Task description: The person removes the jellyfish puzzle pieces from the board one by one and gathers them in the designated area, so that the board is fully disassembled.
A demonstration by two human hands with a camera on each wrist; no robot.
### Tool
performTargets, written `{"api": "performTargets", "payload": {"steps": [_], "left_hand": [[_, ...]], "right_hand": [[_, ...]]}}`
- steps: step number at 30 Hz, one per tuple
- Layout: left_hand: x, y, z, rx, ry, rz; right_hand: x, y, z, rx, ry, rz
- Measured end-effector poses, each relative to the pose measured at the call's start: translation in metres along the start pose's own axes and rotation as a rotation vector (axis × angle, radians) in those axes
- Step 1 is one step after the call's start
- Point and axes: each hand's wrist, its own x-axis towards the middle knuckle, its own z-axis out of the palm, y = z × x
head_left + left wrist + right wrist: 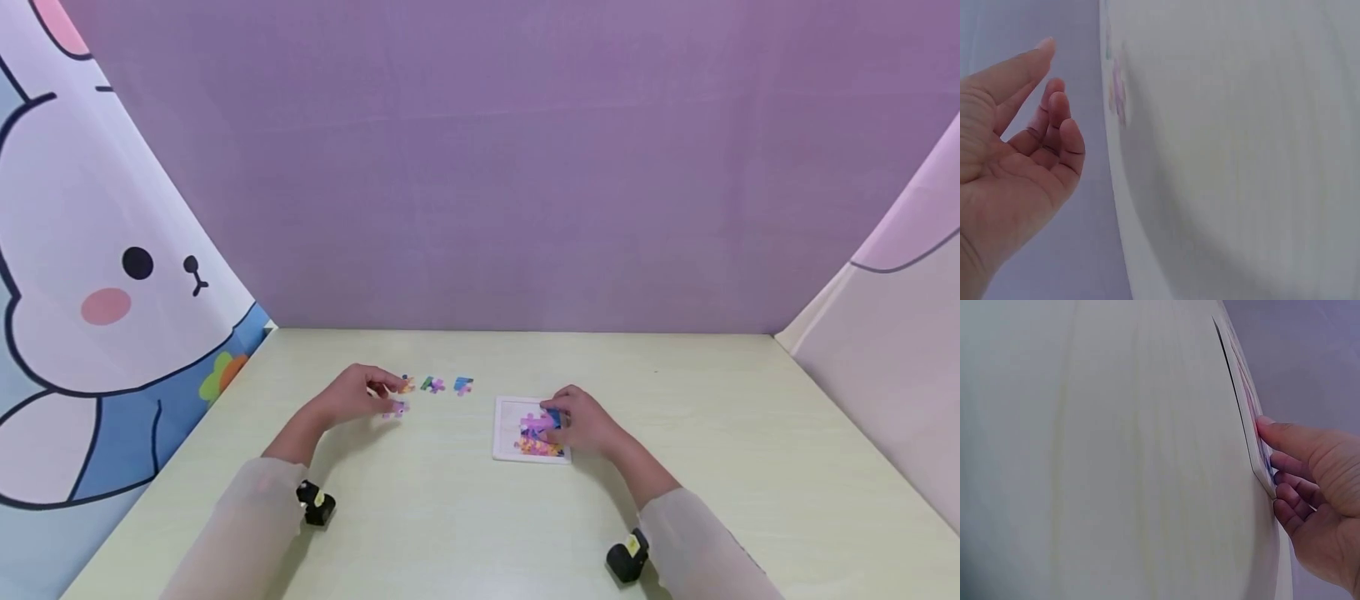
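Below centre in the head view, the right grip holds the puzzle tray at its right side, where uneven pressure could dislodge assembled pieces, while the seemingly empty left grip could brush loose pieces astray.

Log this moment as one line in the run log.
left hand: near loose puzzle pieces | right hand: touching white tray | tray: partly filled with pieces

Even light, soft shadows on table, dimmer wrist views, puzzle pieces blurred in left one
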Motion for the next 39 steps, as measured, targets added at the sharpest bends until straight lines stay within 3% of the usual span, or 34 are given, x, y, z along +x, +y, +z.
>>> {"api": "performTargets", "payload": {"steps": [4, 11, 16, 26, 39], "left_hand": [[0.0, 0.008, 0.003, -0.014, 0.018, 0.054], [0.0, 0.02, 0.011, -0.078, 0.034, 0.033], [0.0, 0.028, 0.018, -0.113, 0.037, 0.057], [0.004, 0.045, 0.033, -0.107, 0.061, 0.173], [0.003, 0.067, 0.049, -0.22, 0.07, 0.189]], "right_hand": [[0.001, 0.001, 0.002, -0.012, -0.002, 0.011], [0.002, 0.002, 0.002, -0.014, -0.001, 0.007], [0.002, 0.001, 0.002, -0.002, 0.001, 0.01], [0.001, 0.002, 0.001, -0.009, 0.007, 0.001], [0.0, 0.003, 0.002, 0.007, 0.008, 0.016]]}}
